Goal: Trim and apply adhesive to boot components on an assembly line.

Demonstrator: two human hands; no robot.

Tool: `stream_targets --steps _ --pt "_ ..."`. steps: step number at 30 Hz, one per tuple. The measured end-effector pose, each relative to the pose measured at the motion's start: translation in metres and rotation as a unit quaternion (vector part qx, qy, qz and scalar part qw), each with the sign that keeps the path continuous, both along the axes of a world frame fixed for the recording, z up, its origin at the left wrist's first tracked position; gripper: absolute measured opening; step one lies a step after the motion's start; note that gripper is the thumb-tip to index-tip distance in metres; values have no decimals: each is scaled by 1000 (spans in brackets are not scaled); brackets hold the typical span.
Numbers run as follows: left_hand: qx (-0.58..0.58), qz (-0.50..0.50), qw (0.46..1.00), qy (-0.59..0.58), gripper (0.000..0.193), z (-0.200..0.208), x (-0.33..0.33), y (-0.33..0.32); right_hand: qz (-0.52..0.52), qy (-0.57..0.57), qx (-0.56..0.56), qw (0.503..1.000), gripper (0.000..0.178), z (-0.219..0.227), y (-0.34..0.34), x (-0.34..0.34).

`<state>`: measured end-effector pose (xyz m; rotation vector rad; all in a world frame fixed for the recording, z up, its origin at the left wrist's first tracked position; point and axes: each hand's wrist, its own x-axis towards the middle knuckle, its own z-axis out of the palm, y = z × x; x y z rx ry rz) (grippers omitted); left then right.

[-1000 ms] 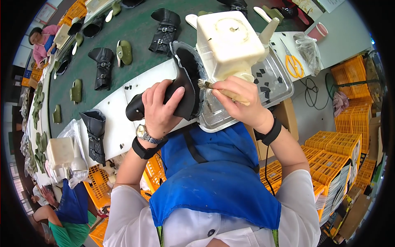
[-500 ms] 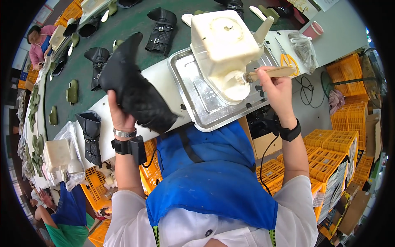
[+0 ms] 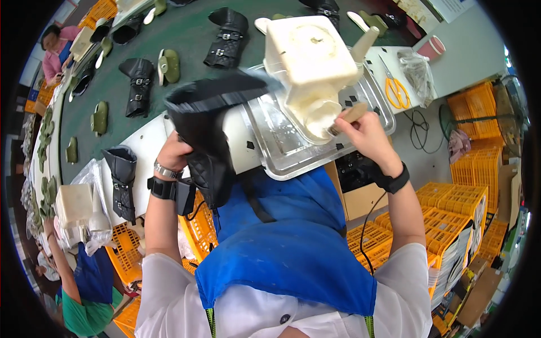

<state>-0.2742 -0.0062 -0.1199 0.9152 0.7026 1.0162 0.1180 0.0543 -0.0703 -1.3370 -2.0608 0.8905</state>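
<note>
1. Worktop: white strip (image 3: 239,147) in front of a blue apron (image 3: 282,248). Clock read from the worker, 12 straight ahead.
2. Near, 11 o'clock: black boot (image 3: 205,132) in mid-air over the worktop's near edge. Left hand (image 3: 173,153) closed round its side; fingertips partly hidden behind it.
3. 1 o'clock: right hand (image 3: 366,135) pinching a wooden-handled brush (image 3: 354,112), fingers narrow. Brush end by the mouth of a cream plastic jug (image 3: 310,50); can't tell if bristles are in the white stuff.
4. Risks, my reading: single-handed side grip, so the boot could roll, its hanging tip smearing or catching the apron. Collar swung toward 1 could knock the jug; contact can't be told from here. An overloaded brush could drip on the metal tray (image 3: 282,175). Loose black scraps (image 3: 251,145) could stick to anything wet.
5. Boot's look: tall, mouth gaping toward 12, collar blurred, inner edge greyish and rough. Quilted lower part, narrowing to the tip. No sole visible.
6. Beyond: orange-handled scissors (image 3: 397,93) at 1. Green surface (image 3: 189,36), 10 to 12, carrying buckled boots (image 3: 226,39) and olive shoe-shaped forms (image 3: 170,66).
</note>
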Motion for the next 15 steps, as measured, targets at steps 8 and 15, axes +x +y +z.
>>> stream_targets --steps 8,15 --pt "14 -177 980 88 80 -22 24 14 -44 143 -135 979 21 23 15 26" --pt "-20 -281 959 -15 79 -41 64 15 26 272 -82 958 22 77 7 -36"
